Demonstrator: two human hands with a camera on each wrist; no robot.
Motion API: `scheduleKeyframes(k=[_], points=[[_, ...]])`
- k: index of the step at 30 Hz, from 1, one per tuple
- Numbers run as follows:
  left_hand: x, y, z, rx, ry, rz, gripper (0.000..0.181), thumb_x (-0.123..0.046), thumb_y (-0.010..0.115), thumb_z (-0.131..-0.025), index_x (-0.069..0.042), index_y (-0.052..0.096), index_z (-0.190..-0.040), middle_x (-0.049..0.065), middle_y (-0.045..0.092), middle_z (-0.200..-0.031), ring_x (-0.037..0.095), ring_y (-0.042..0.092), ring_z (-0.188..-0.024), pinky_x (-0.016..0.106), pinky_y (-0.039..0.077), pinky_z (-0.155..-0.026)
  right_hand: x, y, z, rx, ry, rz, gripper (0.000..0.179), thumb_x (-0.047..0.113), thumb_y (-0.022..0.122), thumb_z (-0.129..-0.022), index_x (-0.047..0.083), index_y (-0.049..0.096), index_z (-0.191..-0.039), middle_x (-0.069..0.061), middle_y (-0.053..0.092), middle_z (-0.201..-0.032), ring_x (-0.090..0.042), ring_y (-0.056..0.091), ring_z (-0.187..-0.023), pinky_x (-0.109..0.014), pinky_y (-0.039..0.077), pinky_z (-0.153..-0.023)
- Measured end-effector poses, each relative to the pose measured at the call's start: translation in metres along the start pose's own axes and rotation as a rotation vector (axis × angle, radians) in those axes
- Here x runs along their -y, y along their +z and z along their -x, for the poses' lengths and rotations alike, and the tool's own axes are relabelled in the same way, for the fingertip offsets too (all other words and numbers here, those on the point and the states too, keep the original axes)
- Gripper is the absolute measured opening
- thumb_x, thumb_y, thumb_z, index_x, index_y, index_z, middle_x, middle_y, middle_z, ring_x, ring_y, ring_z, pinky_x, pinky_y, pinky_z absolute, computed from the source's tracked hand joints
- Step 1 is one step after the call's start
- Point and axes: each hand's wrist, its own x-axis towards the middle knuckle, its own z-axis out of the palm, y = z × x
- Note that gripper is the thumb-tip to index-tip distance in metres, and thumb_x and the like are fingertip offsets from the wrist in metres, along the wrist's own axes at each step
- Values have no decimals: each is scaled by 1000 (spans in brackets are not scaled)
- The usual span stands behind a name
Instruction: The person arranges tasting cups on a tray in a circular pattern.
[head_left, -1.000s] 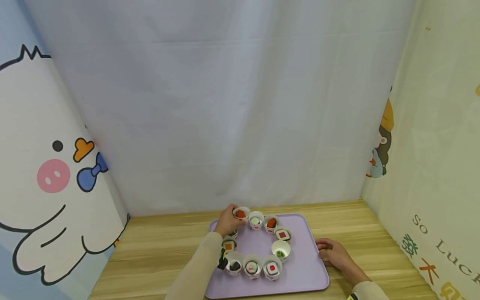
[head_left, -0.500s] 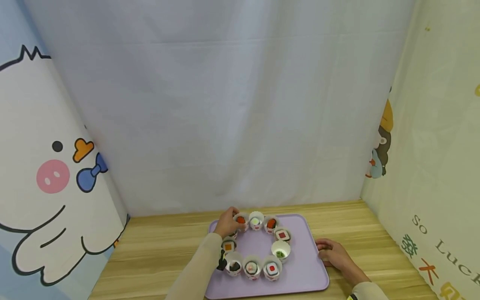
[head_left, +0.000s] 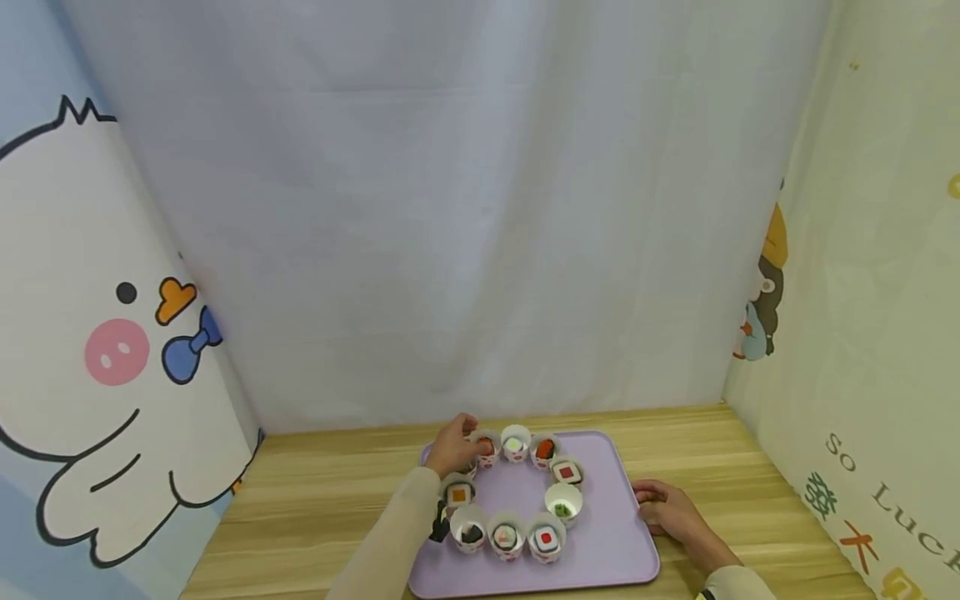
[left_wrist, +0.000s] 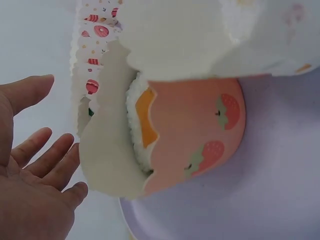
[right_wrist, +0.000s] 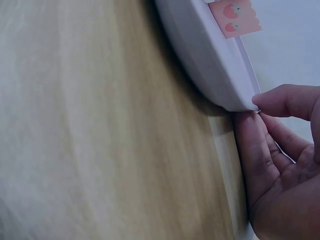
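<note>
A lilac tray (head_left: 607,533) carries a ring of patterned paper cups, each with a sushi piece or other small food inside. My left hand (head_left: 453,448) hovers at the far left of the ring, beside a cup with red-orange topping (head_left: 487,450). In the left wrist view, the thumb and fingers (left_wrist: 55,160) are spread, with nothing between them. Close to that hand is a strawberry-print cup (left_wrist: 200,130) holding a rice piece with an orange top. My right hand (head_left: 671,510) pinches the tray's right rim between thumb (right_wrist: 285,100) and fingers.
Wooden tabletop (head_left: 322,500) surrounds the tray. A pale curtain (head_left: 480,250) hangs behind, with printed cloths at left (head_left: 45,250) and right (head_left: 885,292). Along the ring stand a white cup with green bits (head_left: 563,502) and a cup with dark food (head_left: 470,533).
My left hand has lowered the red-orange-topped cup onto the tray and its fingers have loosened. My right hand stays at the rim. The head view has shifted slightly.
</note>
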Motion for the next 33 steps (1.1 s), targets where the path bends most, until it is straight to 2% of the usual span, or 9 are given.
scheduleKeyframes(k=[5, 12, 21, 26, 33], points=[[-1, -8, 6, -16, 14, 1, 48, -22, 70, -90, 1, 53, -129, 22, 56, -134, 40, 52, -125, 53, 46, -101, 0, 0, 1, 7, -3, 4, 50, -6, 61, -78, -7, 56, -127, -8, 61, -101, -16, 60, -83, -35, 57, -68], [0, -21, 16, -44, 75, 1, 44, -23, 66, -93, 1, 53, -128, 24, 56, -134, 41, 52, -127, 55, 45, -101, 1, 0, 2, 8, -8, 23, 50, -5, 62, -79, -7, 55, -129, -11, 61, -105, -16, 59, -84, -34, 56, -68], [1, -32, 28, -98, 74, 27, 43, -26, 65, -94, -4, 55, -129, 21, 57, -134, 37, 52, -128, 52, 45, -103, 7, -5, 1, 35, -7, 36, 53, -3, 62, -79, -7, 53, -131, -8, 61, -104, -15, 59, -85, -33, 56, -68], [5, -35, 33, -126, 83, 34, 42, -29, 64, -95, -7, 55, -129, 16, 58, -134, 34, 52, -129, 51, 45, -105, 2, -5, 3, 50, -2, 15, 54, -6, 62, -78, -9, 52, -132, -8, 62, -103, -16, 60, -85, -36, 58, -69], [6, -44, 43, -167, 81, 72, 43, -30, 63, -96, -8, 54, -132, 17, 57, -137, 34, 50, -132, 54, 42, -107, -2, -3, 2, 47, -3, 17, 54, -4, 62, -78, -8, 53, -131, -7, 62, -102, -16, 60, -86, -35, 57, -69]])
